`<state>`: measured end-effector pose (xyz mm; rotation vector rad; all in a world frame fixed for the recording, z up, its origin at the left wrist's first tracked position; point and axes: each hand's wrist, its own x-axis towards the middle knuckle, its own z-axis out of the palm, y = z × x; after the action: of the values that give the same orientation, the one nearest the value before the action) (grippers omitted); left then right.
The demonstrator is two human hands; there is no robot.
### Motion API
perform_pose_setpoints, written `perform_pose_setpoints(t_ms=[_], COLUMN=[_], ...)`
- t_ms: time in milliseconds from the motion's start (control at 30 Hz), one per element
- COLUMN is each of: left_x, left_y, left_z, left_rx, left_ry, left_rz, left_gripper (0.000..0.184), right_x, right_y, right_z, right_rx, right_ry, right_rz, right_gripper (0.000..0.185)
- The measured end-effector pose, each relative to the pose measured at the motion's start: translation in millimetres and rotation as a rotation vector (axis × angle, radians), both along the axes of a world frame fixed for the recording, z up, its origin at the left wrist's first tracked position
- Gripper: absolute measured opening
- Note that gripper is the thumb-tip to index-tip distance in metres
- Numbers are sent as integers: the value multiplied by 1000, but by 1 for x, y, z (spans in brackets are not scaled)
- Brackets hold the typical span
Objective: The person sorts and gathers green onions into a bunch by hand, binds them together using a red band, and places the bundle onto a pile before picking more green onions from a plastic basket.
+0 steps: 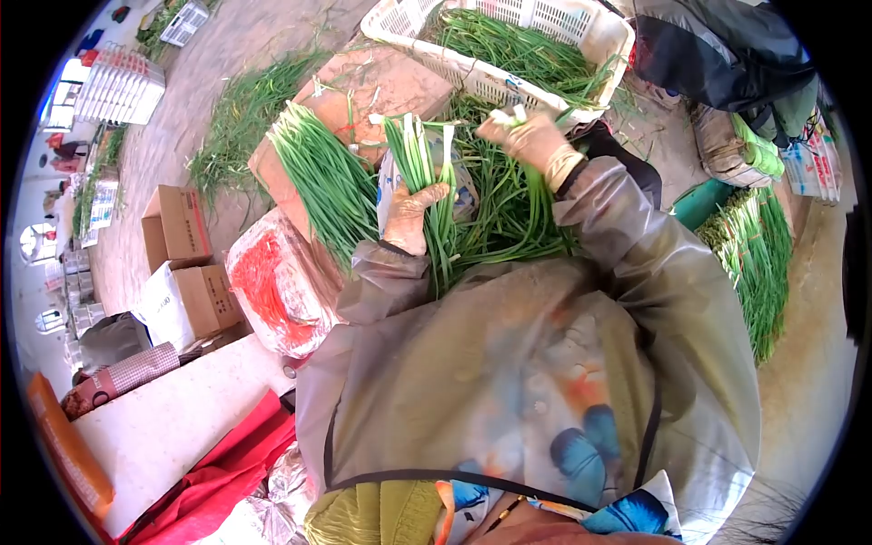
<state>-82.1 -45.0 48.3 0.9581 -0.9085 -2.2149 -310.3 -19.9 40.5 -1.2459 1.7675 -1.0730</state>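
Observation:
My left hand (411,216), gloved, is closed round a small bunch of green onions (416,156), white ends pointing up and leaves hanging toward my lap. Up and to the right, my gloved right hand (534,143) grips a few more green onions; their white ends show above the fingers, and motion blurs it a little. A larger pile of green onions (325,177) lies beside my left hand, white ends lined up. Loose green onions (513,207) spread under and between my hands, over my lap.
A white plastic crate (486,74) with more greens stands ahead. Red ties (269,282) lie on a pale block at left, near cardboard boxes (177,222). Tied bunches (758,263) stand at right. Leaf scraps (250,113) litter the floor. Another person's dark clothing (718,59) shows upper right.

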Motion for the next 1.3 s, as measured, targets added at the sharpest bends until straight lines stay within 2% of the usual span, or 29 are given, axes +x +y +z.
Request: perform_pose_setpoints(t_ms=[33,67,133,167,200,267,400,500,600,667,700,733,800,833,867,933,1000,1033,1067,1133,1167,1200,1300], left_x=[0,0,-3,-6,-8,-3,2,3,9,12,13,14,12,10,11,5,-1,-1,-2,-5,1,4,2], left_y=[0,-1,-1,1,1,-2,-5,-4,-6,-6,-7,-7,-9,-9,-7,-2,3,4,6,10,6,3,-7], left_z=[2,3,1,-2,-4,-7,-13,-11,-10,-5,-1,1,2,4,7,14,16,19,23,36,35,31,11], left_rx=[5,6,-16,-138,-260,-262,-302,-296,-144,-115,-92,-70,-84,-79,-72,-87,-122,-56,-59,-68,-30,-31,-55], left_ry=[5,10,38,51,65,63,-19,10,16,-22,7,36,54,38,20,43,74,77,75,148,191,192,99], left_rz=[-18,-36,-64,-4,57,33,11,-20,23,72,60,47,39,24,7,-61,-91,-99,-92,62,3,5,6], left_gripper=[28,28,29,30,30,33,36,37,33,32,32,32,33,33,33,33,33,35,35,26,36,36,31], right_x=[15,29,43,45,45,41,34,19,-3,-7,-14,-16,-19,-3,21,38,47,44,41,24,12,6,8], right_y=[7,9,10,6,6,5,6,13,25,25,15,9,2,5,8,11,8,7,6,4,1,5,12], right_z=[11,25,30,21,26,40,35,43,64,80,75,57,15,25,35,48,38,39,41,53,46,58,65], right_rx=[3,152,95,23,20,95,177,271,96,34,187,185,-138,-146,-155,214,83,120,-80,-47,-49,7,-145], right_ry=[-132,-271,-70,31,29,114,-40,-378,-795,-478,-11,-12,90,41,-409,-528,-507,-525,-319,-146,-387,-504,-708], right_rz=[131,179,261,240,243,318,322,282,156,12,-94,-97,-236,-153,-101,52,103,84,31,-25,-67,-96,-100], right_gripper=[47,46,44,43,43,43,32,20,17,17,19,19,46,44,38,31,27,26,26,26,24,20,18])
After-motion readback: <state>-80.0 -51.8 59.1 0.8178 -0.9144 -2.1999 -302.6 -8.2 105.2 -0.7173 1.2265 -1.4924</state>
